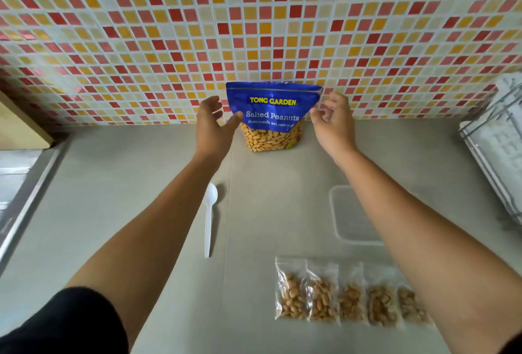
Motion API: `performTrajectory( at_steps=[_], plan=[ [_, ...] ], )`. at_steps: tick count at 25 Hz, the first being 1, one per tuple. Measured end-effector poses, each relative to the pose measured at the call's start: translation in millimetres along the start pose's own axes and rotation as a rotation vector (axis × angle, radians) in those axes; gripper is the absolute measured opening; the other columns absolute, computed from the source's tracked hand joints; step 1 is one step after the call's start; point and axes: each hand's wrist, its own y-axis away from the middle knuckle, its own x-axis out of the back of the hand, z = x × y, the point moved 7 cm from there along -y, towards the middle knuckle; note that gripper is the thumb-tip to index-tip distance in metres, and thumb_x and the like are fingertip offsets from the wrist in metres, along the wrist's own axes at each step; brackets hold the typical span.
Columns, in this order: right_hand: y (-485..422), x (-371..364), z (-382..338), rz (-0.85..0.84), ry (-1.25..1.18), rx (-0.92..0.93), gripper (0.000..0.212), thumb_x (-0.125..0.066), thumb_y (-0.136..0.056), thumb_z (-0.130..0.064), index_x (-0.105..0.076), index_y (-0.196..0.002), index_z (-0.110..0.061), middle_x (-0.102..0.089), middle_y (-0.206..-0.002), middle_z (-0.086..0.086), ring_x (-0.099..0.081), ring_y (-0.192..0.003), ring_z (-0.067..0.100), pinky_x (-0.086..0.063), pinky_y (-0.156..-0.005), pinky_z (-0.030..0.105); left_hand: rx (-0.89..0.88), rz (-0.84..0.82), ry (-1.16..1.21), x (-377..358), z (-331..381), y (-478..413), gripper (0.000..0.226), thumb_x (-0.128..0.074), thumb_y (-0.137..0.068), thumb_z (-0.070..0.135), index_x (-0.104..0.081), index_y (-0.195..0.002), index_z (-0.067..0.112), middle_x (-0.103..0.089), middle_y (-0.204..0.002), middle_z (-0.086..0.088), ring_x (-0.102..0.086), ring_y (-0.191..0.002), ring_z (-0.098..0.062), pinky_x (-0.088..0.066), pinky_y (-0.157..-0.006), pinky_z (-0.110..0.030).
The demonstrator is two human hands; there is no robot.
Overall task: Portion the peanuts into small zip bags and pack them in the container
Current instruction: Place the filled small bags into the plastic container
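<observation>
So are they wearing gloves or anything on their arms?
No gloves. The left hand and right hand are bare, no rings or watch showing. The left forearm and right forearm are bare too. A black sleeve covers the left upper arm.

The big peanut bag (272,105) is blue with yellow and white words, and it has a picture of tan peanuts at the bottom. The wall (254,28) has little red, orange, pink and cream squares with white lines between them. The bench (113,198) is plain grey. The spoon (209,212) is white. The 5 small zip bags (322,297) are see-through with brown peanuts inside. The sleeve (70,325) is black.
</observation>
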Motion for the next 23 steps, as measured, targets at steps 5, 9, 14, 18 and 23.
performTrajectory(
  at_steps=[5,9,14,18,23],
  plan=[
    [130,-2,6,-0.309,0.215,0.269,0.027,-0.057,-0.085,-0.005,-0.058,-0.113,-0.005,-0.062,-0.105,0.009,-0.061,-0.089,0.016,-0.049,-0.084,0.022,-0.036,-0.286,-0.272,-14,-49,124,0.028,-0.067,-0.084,0.016,-0.063,-0.111,0.01,-0.062,-0.097,0.001,-0.061,-0.086,-0.01,-0.053,-0.079,-0.02],
    [201,-9,61,-0.652,0.681,0.176,0.032,-0.053,-0.089,-0.015,-0.058,-0.12,-0.01,-0.057,-0.117,0.008,-0.057,-0.104,0.023,-0.042,-0.094,0.03,-0.037,-0.537,-0.463,-31,-92,189,0.03,-0.064,-0.086,0.016,-0.065,-0.115,0.008,-0.063,-0.106,-0.012,-0.063,-0.091,-0.024,-0.049,-0.085,-0.027],
    [226,-8,79,-0.691,0.841,0.18,0.029,-0.058,-0.088,-0.026,-0.063,-0.114,-0.014,-0.055,-0.112,0.008,-0.049,-0.109,0.028,-0.046,-0.091,0.039,-0.125,-0.598,-0.628,-45,-105,213,0.037,-0.067,-0.084,0.024,-0.063,-0.116,0.007,-0.056,-0.109,-0.014,-0.059,-0.093,-0.028,-0.044,-0.086,-0.027],
    [230,-6,73,-0.653,0.796,0.273,0.016,-0.056,-0.088,-0.017,-0.064,-0.101,-0.013,-0.058,-0.106,0.005,-0.049,-0.105,0.026,-0.046,-0.085,0.038,-0.164,-0.617,-0.631,-46,-100,216,0.017,-0.066,-0.083,0.014,-0.065,-0.093,0.001,-0.055,-0.096,-0.013,-0.058,-0.083,-0.03,-0.044,-0.076,-0.024],
    [234,13,59,-0.422,0.279,0.051,0.009,-0.062,-0.088,-0.025,-0.058,-0.092,-0.018,-0.066,-0.082,-0.004,-0.063,-0.075,0.014,-0.047,-0.068,0.022,0.13,-0.523,-0.087,-21,-93,220,0.007,-0.061,-0.089,0.014,-0.057,-0.082,0.014,-0.068,-0.079,-0.005,-0.065,-0.076,-0.019,-0.055,-0.076,-0.029]
  ],
)
